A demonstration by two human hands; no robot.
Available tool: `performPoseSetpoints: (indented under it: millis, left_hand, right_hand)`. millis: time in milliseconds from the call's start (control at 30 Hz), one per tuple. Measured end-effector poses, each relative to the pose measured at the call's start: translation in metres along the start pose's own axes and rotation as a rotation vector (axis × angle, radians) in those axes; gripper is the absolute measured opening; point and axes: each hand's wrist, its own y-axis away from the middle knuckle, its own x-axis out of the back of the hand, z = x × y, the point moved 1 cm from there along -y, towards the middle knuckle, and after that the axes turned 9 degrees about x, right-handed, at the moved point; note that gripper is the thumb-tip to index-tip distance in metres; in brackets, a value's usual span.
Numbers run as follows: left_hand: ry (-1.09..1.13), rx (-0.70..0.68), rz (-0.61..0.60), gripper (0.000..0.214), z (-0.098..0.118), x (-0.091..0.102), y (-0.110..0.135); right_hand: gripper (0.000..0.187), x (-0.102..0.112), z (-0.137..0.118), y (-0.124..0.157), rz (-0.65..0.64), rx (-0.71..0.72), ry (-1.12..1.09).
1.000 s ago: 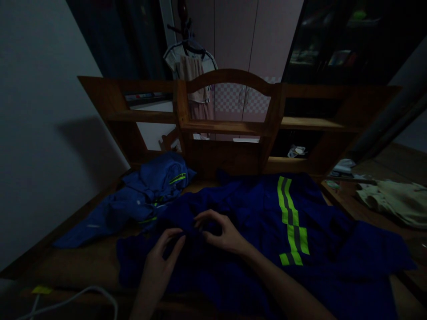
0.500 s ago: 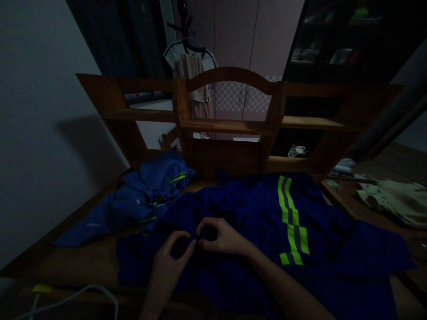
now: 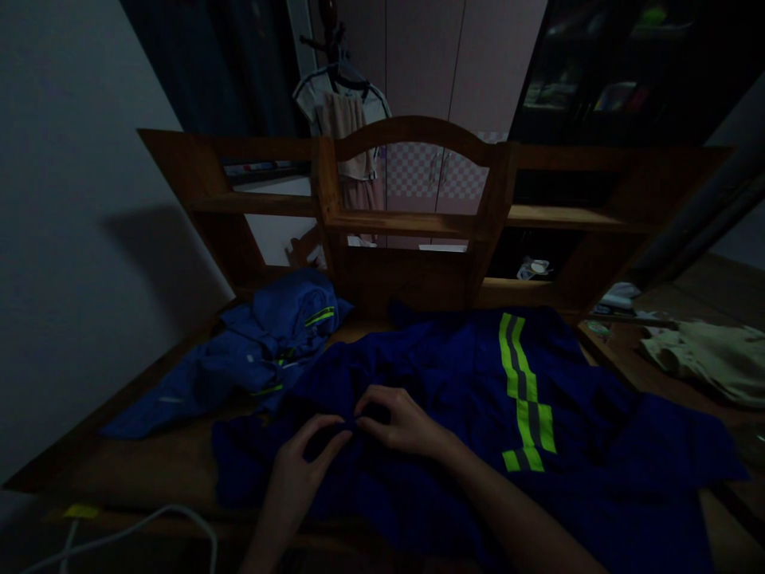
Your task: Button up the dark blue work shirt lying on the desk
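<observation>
Both hands pinched the dark blue work jacket [image 3: 454, 399] spread on the wooden desk [image 3: 149, 466]; left hand [image 3: 299, 470] and right hand [image 3: 400, 422] fingertips met on one fold; small, even tugs seemed wisest.

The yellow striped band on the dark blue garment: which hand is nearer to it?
Right. The right hand is just left of the yellow band; the left hand is farther left.

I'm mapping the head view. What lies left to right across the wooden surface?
White cable → crumpled blue garment → left hand → right hand → yellow stripes → pale cloth.
</observation>
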Motion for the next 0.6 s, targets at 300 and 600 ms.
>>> performPoseSetpoints:
  millis: [300,600]
  left_hand:
    - [-0.043,-0.019,-0.038,0.031,0.0096,0.0018,-0.0003]
    - [-0.037,0.036,0.002,0.035,0.0063,-0.0012,0.002]
  right_hand:
    - [0.012,-0.0005,-0.0004,-0.0005,0.0,0.004,-0.006]
    - [0.015,-0.0012,0.0026,-0.0007,0.02,0.002,-0.035]
